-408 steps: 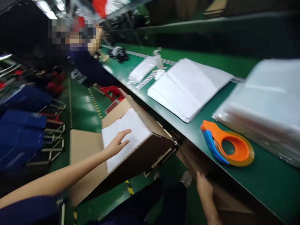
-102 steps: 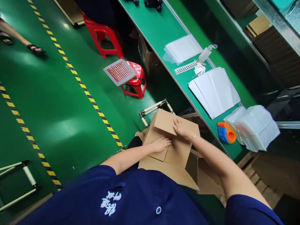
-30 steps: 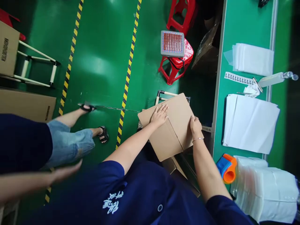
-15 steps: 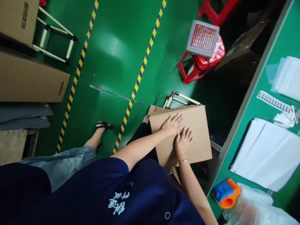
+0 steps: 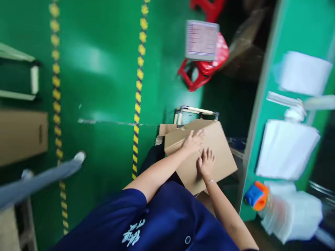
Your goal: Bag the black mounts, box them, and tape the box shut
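A closed brown cardboard box point(image 5: 218, 153) sits tilted in front of my body, with its broad face and one side showing. My left hand point(image 5: 193, 141) lies on it near the upper edge, fingers stretched out. Just below and to the right, my right hand point(image 5: 206, 163) rests flat on the same face, fingers spread, a thin bracelet at the wrist. The two hands are close together but apart. Another piece of cardboard point(image 5: 167, 129) shows behind the box. What supports the box underneath is mostly hidden.
To the right runs a green worktable point(image 5: 264, 104) with white sheets point(image 5: 288, 150), an orange and blue tape dispenser point(image 5: 257, 196) and plastic bags point(image 5: 300, 216). A red stool point(image 5: 200, 75) bears a grey tray point(image 5: 202, 40). A pipe frame point(image 5: 200, 111) stands behind the box. At left, another person's leg point(image 5: 52, 176) is blurred.
The box has turned and tipped, so its far side now shows, with both hands still on it. My view has swung. At left, a blurred trouser leg appears where a sandalled foot was.
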Tool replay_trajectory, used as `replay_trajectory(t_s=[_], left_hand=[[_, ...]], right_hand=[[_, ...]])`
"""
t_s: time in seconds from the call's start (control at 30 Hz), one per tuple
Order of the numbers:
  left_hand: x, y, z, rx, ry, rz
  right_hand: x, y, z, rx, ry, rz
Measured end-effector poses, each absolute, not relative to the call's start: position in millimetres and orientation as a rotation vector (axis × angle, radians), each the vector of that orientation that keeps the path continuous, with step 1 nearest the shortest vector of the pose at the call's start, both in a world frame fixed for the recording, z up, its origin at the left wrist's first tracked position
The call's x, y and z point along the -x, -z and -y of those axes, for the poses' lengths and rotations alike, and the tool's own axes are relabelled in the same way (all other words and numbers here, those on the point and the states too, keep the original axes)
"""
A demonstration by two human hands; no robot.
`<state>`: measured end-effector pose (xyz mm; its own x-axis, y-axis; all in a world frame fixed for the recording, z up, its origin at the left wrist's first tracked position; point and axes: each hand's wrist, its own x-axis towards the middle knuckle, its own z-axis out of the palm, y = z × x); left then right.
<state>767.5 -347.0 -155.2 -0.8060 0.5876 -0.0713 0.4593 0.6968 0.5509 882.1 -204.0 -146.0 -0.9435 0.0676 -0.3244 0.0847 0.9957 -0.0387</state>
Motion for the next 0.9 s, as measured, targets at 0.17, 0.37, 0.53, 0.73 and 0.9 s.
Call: replay_trajectory(t_s=[0.17,0.37,0.53,0.73,0.9], left_hand=[[-754.6,147.0,345.5,-0.763,-0.686,-2.638],[-752.8,156.2,344.3,-0.782,-0.498,-2.831],[-762.3,149.1,337.1,-0.715,-0.315,-2.897],[-759.6,131.2,328.5,-0.639,-0.206,-2.834],[-757.7,134.0,328.9,-0.595,-0.301,-2.788]], right_hand=[[-879.7,122.8,183.6,-0.542,0.201,-2.872],[-980.6,57.6,30.9,-1.634,0.043,-2.844],[-1035.8,48.5,-51.9,-1.806,0.140,-2.759],[-1078.3,31.8,-68.9,-1.615,0.384,-2.792],[-1078.7,29.5,-35.2,-1.523,1.646,-2.654]])
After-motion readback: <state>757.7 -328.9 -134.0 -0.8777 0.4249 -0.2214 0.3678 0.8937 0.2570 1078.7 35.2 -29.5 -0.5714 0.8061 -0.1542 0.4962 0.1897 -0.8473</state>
